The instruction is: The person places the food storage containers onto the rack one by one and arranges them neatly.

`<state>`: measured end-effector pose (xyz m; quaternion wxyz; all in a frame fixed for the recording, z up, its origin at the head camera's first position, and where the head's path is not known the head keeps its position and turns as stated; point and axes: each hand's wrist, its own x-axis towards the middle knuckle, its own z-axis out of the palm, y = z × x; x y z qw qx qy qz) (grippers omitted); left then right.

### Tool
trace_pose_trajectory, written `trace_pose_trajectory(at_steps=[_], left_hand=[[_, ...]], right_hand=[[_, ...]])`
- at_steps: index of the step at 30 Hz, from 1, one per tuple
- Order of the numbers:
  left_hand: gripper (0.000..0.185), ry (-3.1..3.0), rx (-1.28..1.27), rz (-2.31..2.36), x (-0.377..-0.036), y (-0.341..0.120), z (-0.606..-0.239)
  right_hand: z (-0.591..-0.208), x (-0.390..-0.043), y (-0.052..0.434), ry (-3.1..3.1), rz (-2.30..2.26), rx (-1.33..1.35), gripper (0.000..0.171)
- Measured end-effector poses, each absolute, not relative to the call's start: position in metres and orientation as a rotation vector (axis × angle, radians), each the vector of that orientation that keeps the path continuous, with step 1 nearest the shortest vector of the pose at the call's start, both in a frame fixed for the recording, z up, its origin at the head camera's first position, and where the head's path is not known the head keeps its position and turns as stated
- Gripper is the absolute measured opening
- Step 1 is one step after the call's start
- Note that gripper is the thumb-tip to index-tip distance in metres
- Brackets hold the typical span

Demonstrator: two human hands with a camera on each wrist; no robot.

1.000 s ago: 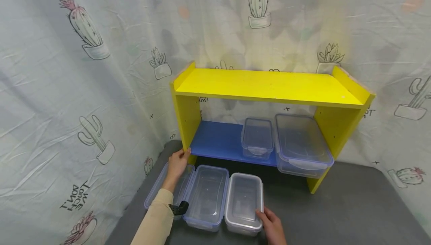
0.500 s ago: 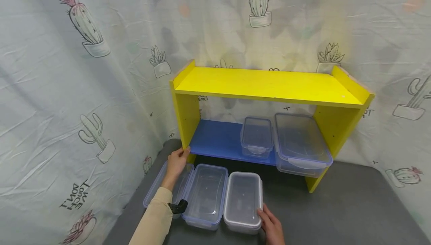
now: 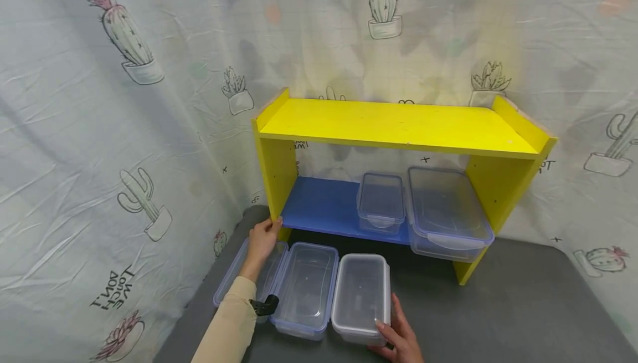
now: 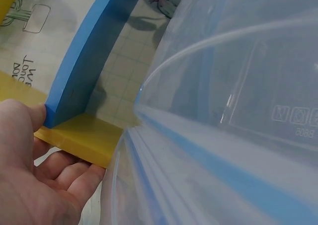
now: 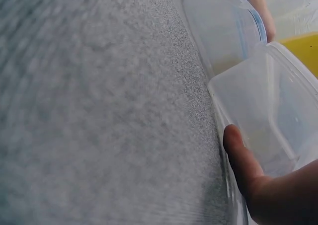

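At the shelf's lower left corner, my left hand (image 3: 262, 243) grips the yellow side panel (image 4: 74, 143), with the thumb against the blue board's edge (image 4: 64, 96). My right hand (image 3: 401, 336) holds the near right corner of a clear plastic food container (image 3: 360, 294) with a whitish lid rim. Its thumb lies on the lid; other fingers are at the side and near edge. In the right wrist view a finger (image 5: 241, 158) lies along the container's wall (image 5: 248, 106). Left of it stands a blue-rimmed container (image 3: 305, 288); another (image 3: 273, 269) is partly behind the left forearm.
A yellow shelf (image 3: 399, 127) stands on the dark grey tabletop (image 3: 528, 296). Its blue board (image 3: 321, 202) bears a small lidded container (image 3: 381, 202) and a larger one (image 3: 446, 208) that overhangs the front edge. A cactus-print curtain (image 3: 174, 130) hangs behind and to the left.
My right hand's fingers have spread around the container's near right corner, with one now showing at its near edge. The left hand stays on the shelf.
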<state>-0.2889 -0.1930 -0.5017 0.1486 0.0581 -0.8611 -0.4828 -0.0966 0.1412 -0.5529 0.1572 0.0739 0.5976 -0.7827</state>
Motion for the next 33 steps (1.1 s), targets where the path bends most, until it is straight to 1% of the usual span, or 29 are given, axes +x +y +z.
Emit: trace_pose_trajectory(at_steps=[12, 19, 20, 22, 33], left_hand=[[0.041, -2.48, 0.17, -1.423, -0.287, -0.193, -0.502], [0.041, -2.486, 0.184, -1.417, -0.288, -0.192, -0.501], [0.041, -2.486, 0.182, -1.415, -0.288, -0.192, -0.501], [0.041, -2.485, 0.18, -1.42, -0.287, -0.191, -0.5], [0.04, -2.47, 0.173, -1.425, -0.289, -0.191, -0.5]], right_hand=[[-0.559, -0.096, 0.144, 1.632, -2.273, 0.29, 0.088], [-0.563, -0.094, 0.144, 1.606, -2.325, 0.287, 0.079], [-0.564, -0.094, 0.143, 1.614, -2.322, 0.3, 0.082], [-0.565, -0.094, 0.144, 1.62, -2.326, 0.302, 0.083], [-0.561, -0.095, 0.144, 1.606, -2.36, 0.274, 0.082]])
